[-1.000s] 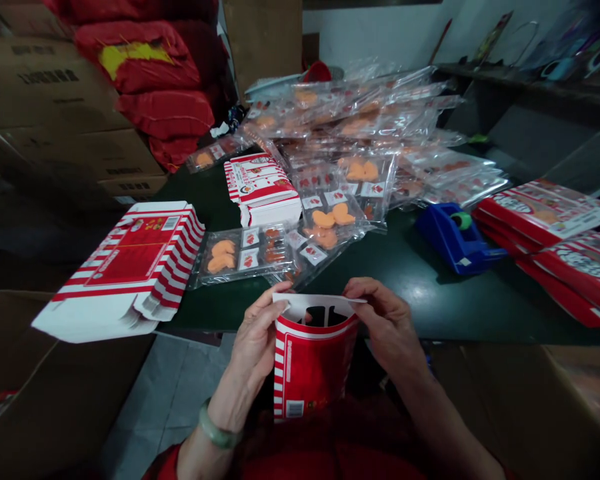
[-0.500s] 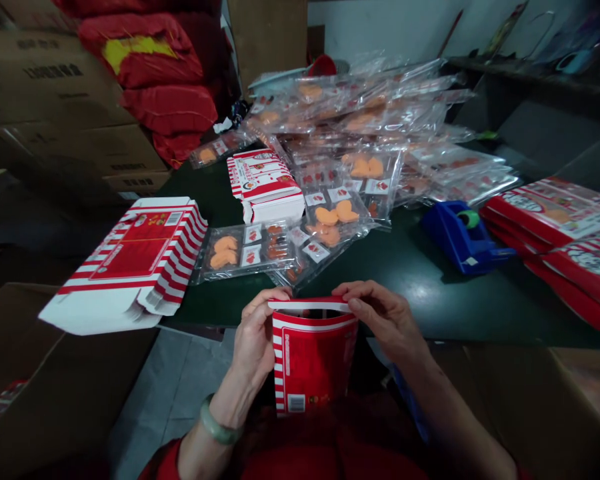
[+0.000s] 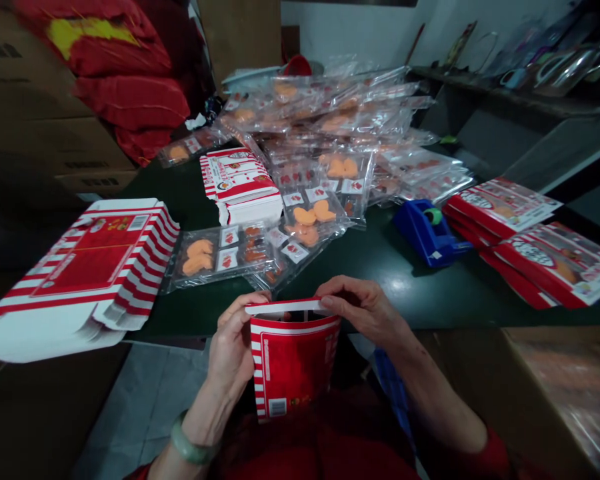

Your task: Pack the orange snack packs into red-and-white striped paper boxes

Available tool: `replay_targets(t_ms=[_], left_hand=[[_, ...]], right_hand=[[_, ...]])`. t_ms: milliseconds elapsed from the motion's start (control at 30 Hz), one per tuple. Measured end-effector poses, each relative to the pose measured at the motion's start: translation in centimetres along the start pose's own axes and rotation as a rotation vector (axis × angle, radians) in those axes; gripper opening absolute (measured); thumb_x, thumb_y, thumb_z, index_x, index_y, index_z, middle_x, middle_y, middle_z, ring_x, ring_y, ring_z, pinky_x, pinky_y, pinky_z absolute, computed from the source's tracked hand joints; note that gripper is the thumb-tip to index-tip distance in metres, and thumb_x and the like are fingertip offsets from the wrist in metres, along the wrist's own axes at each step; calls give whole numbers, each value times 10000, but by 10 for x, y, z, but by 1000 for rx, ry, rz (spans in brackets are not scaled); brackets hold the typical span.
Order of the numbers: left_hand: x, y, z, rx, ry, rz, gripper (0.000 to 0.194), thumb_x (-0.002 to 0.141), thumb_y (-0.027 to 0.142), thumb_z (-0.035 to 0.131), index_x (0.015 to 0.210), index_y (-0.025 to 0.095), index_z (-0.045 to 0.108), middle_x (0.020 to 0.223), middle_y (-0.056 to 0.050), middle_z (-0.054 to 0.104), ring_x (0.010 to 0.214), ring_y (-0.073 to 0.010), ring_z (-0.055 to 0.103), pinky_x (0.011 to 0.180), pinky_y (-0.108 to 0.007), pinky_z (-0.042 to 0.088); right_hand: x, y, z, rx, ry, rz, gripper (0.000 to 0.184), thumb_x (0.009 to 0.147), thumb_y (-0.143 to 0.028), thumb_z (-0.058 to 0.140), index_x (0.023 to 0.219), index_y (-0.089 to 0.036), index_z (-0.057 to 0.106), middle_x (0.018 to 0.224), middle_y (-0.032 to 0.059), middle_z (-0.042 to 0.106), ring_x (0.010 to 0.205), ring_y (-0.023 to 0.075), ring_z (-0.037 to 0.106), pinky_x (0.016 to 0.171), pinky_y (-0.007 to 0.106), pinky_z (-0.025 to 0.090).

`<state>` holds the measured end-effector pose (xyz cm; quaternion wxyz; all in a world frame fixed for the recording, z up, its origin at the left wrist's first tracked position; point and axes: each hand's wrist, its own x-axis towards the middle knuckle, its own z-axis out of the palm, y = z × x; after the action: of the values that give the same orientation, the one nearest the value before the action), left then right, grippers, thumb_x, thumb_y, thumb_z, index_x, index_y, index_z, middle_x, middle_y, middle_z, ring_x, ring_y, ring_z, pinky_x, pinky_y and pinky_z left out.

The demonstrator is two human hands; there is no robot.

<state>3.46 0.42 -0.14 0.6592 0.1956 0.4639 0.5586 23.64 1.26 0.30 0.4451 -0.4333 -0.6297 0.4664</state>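
A red-and-white striped cardboard box (image 3: 295, 363) is held upright in front of my body, at the table's near edge. Its top gapes a little, with a white-edged flap along the far side of the opening. My left hand (image 3: 235, 337) grips the box's left side and top corner. On the right, my right hand (image 3: 363, 310) pinches the flap between thumb and fingers. What lies inside the box is mostly hidden. Just beyond are clear blister packs (image 3: 223, 250) holding orange pieces and small printed cards.
Flattened boxes (image 3: 87, 260) are stacked at left, with smaller printed boxes or cards (image 3: 240, 183) behind. A heap of clear packs (image 3: 330, 113) covers the back. At right stand a blue tape dispenser (image 3: 430, 233) and finished-looking printed boxes (image 3: 555, 260). Cartons (image 3: 25, 133) rise at far left.
The view has turned to the right, so everything sits further left in the picture. Both hands keep their hold on the box, and its top opening looks slightly wider.
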Motion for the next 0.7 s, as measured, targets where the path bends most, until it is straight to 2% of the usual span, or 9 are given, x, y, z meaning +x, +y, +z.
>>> replay_targets(t_ms=[167, 300, 367, 467, 567, 633, 700], left_hand=[[1, -3, -3, -9, -1, 39, 110, 502, 196, 705, 600, 147, 691, 772, -17, 707, 633, -147, 649, 587, -222, 520], [2, -4, -6, -10, -4, 56, 106, 503, 191, 700, 600, 149, 698, 748, -18, 706, 657, -125, 623, 576, -174, 476], [1, -4, -7, -10, 2, 69, 98, 518, 202, 699, 604, 155, 701, 761, -15, 706, 652, -128, 623, 586, -188, 479], [-2, -3, -9, 16, -18, 93, 100, 554, 218, 691, 632, 161, 717, 803, -16, 710, 659, -153, 640, 613, -229, 497], [-7, 2, -14, 46, -130, 140, 191, 623, 304, 671, 674, 135, 745, 846, -67, 723, 762, -199, 659, 693, -259, 511], [-7, 9, -18, 91, -247, 120, 312, 692, 407, 647, 708, 116, 758, 879, -113, 731, 822, -233, 663, 720, -286, 517], [-4, 20, -22, 215, -356, 84, 341, 728, 441, 656, 737, 118, 765, 902, -133, 736, 826, -247, 670, 711, -307, 524]], right_hand=[[-10, 6, 0, 71, -3, -50, 125, 851, -249, 583, 762, -195, 651, 822, 26, 664, 781, 141, 609, 696, 264, 477], [-17, 14, 5, 125, 15, -136, 168, 899, -265, 515, 872, -212, 673, 934, 49, 673, 879, 164, 627, 756, 294, 484], [-19, 19, 13, 171, 61, -169, 138, 885, -269, 541, 910, -221, 669, 969, 56, 667, 901, 175, 627, 764, 308, 487], [-20, 25, 29, 189, 208, -186, 76, 867, -223, 569, 887, -224, 642, 921, 39, 652, 853, 160, 615, 738, 296, 475], [-21, 29, 43, 195, 327, -213, 99, 892, -190, 522, 860, -226, 609, 881, 21, 631, 824, 147, 593, 722, 290, 457], [-22, 30, 47, 202, 354, -235, 111, 901, -183, 504, 861, -227, 598, 871, 17, 625, 823, 150, 586, 717, 295, 453], [-23, 31, 48, 206, 355, -239, 114, 905, -185, 498, 857, -226, 593, 868, 20, 623, 821, 155, 582, 713, 301, 451]])
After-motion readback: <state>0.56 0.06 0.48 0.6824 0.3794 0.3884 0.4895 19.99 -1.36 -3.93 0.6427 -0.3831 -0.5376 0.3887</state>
